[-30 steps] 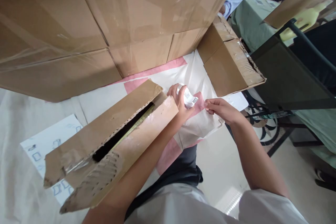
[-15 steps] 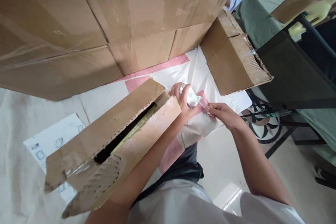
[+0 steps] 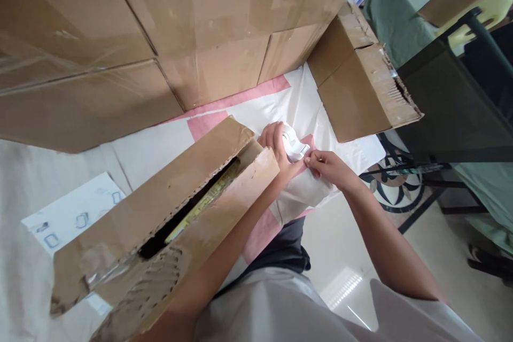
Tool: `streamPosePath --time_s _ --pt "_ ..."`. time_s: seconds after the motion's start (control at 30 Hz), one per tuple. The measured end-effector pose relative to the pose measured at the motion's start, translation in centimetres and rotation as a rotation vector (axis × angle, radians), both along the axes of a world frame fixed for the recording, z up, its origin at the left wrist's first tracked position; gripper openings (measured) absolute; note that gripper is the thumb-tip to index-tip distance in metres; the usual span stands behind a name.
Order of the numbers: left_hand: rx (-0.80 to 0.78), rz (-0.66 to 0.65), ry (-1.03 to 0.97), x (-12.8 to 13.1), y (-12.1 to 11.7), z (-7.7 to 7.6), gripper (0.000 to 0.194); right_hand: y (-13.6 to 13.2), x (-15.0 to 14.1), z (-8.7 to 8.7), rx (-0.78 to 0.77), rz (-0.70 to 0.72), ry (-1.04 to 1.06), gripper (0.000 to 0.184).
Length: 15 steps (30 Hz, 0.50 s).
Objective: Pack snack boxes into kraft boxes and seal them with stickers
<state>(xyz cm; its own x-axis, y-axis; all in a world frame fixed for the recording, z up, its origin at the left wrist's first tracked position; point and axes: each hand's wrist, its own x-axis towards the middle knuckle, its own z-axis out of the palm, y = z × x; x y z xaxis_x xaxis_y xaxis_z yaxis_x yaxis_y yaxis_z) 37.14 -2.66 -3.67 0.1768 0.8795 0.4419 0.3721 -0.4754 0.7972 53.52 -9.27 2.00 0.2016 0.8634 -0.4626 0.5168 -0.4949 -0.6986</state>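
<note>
just off centre toward three o'clock, the left hand (image 3: 276,140) grips a curved white plastic dispenser (image 3: 294,148); at its four o'clock, the right hand (image 3: 325,165) pinches closed, contents unclear. likely light, stiff, slippery: hold its sides.

Our left hand (image 3: 276,141) around a white tape dispenser (image 3: 293,147), our right hand (image 3: 326,167) at its four o'clock, cardboard box (image 3: 160,197) at eight

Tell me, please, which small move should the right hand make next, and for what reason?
Perhaps a short, gentle pull away from the white dispenser: the right hand is pinched close to its front end, while the left hand grips its body. Whether anything is between the pinched fingers is too small to tell.
</note>
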Motion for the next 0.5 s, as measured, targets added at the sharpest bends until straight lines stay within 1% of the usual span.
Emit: streamPosePath --time_s 0.07,0.13,0.2,0.3,0.37,0.43,0.5 --pt "0.001 0.001 0.010 -0.1 0.0 0.0 0.081 0.0 -0.2 -0.2 0.012 0.006 -0.053 0.047" --pt "-0.024 -0.016 0.000 -0.2 0.0 0.1 0.082 -0.1 -0.4 -0.5 0.062 -0.007 -0.135 0.045" --pt "-0.055 -0.041 -0.027 -0.3 0.0 0.1 0.081 -0.5 -0.4 -0.7 0.112 -0.020 -0.146 0.045" --pt "-0.065 -0.047 -0.067 -0.2 -0.1 0.0 0.079 -1.6 0.1 -0.7 0.137 -0.060 0.033 0.044" --pt "-0.041 -0.020 -0.068 0.0 -0.1 -0.2 0.079 -2.7 0.5 -0.6 0.169 -0.136 0.155 0.045" --pt "-0.006 0.013 -0.050 0.3 -0.2 -0.5 0.078 -3.8 0.5 -0.5 0.225 -0.219 0.234 0.044" --pt "0.039 0.033 -0.027 0.2 -0.4 -0.5 0.076 -4.8 0.0 -0.4 0.291 -0.269 0.281 0.041"
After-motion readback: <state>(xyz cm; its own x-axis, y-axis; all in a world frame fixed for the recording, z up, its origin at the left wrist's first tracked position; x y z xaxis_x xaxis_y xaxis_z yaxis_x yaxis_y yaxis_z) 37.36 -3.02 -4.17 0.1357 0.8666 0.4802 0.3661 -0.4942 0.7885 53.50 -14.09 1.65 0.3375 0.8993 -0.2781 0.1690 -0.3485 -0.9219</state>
